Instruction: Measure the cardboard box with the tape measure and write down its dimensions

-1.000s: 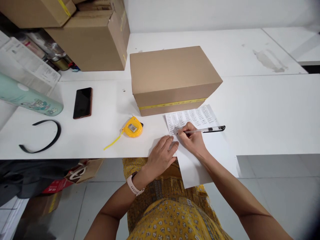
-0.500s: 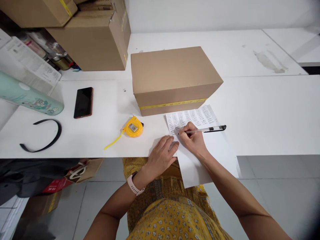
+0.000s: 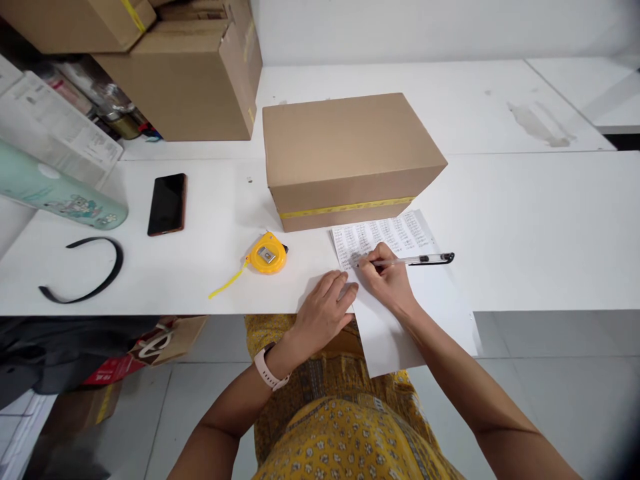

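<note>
My right hand [image 3: 387, 280] grips a clear pen with a black cap [image 3: 420, 260], its tip on a white sheet [image 3: 430, 293] whose upper part is filled with small handwritten rows. The sheet hangs over the front edge of the white table [image 3: 525, 227]. Fingers spread, my left hand [image 3: 323, 313] lies flat on the table edge, touching the sheet's left side. A closed cardboard box with a yellow tape band [image 3: 350, 157] sits just behind the sheet. A yellow tape measure [image 3: 267, 255] lies left of my hands, a short length of tape pulled out.
A black phone [image 3: 167, 203], a black curved band [image 3: 85, 270] and a mint-green bottle on its side [image 3: 55, 193] lie at the left. Larger cardboard boxes [image 3: 190, 73] are stacked at the back left, papers beside them. Bags lie on the floor under the table.
My right hand and the pen shifted very slightly on the sheet. Nothing else moved.
</note>
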A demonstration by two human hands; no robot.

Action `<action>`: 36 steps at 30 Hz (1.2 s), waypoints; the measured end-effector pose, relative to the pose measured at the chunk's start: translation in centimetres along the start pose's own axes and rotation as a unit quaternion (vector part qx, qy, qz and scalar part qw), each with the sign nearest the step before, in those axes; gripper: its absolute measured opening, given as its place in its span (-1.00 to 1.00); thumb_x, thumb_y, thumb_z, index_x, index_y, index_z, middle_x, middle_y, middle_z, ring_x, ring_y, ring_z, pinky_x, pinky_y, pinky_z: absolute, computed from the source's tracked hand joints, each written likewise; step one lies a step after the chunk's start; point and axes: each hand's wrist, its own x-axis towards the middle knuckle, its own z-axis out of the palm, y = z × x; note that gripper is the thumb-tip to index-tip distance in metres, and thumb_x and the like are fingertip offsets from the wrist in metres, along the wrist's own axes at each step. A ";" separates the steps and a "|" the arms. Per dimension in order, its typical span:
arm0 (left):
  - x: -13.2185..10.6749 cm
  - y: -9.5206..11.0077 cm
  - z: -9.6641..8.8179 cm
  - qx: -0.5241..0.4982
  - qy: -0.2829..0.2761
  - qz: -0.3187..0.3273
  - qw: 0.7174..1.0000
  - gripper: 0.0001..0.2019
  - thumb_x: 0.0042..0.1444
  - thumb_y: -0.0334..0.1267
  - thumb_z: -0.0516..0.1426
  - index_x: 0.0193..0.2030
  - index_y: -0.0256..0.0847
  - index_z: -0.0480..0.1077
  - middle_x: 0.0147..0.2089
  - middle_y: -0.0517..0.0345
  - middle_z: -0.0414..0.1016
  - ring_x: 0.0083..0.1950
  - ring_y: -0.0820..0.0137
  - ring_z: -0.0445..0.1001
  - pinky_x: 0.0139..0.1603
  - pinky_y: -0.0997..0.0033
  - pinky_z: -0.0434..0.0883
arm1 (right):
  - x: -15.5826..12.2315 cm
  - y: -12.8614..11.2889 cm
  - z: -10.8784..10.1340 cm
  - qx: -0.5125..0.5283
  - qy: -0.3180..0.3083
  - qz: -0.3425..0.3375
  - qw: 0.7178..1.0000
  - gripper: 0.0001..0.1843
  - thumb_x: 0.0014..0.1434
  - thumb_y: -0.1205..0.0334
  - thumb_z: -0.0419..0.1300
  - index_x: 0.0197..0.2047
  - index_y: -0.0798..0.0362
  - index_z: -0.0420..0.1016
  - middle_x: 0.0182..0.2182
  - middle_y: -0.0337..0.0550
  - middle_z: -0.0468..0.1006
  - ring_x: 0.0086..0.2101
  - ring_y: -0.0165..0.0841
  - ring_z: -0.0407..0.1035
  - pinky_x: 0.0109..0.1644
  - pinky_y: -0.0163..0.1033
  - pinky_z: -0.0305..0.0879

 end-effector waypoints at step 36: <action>0.0 0.0 -0.1 -0.002 -0.005 0.000 1.000 -0.48 0.15 -0.31 0.31 0.22 -0.37 0.32 0.24 -0.32 0.42 0.32 -0.04 0.38 0.31 -0.07 0.44 | 0.0 -0.4 0.0 0.015 0.004 0.019 1.000 -0.74 0.12 0.25 0.21 -0.48 -0.04 0.17 -0.60 -0.39 0.17 -0.54 -0.44 0.07 -0.44 -0.26 0.02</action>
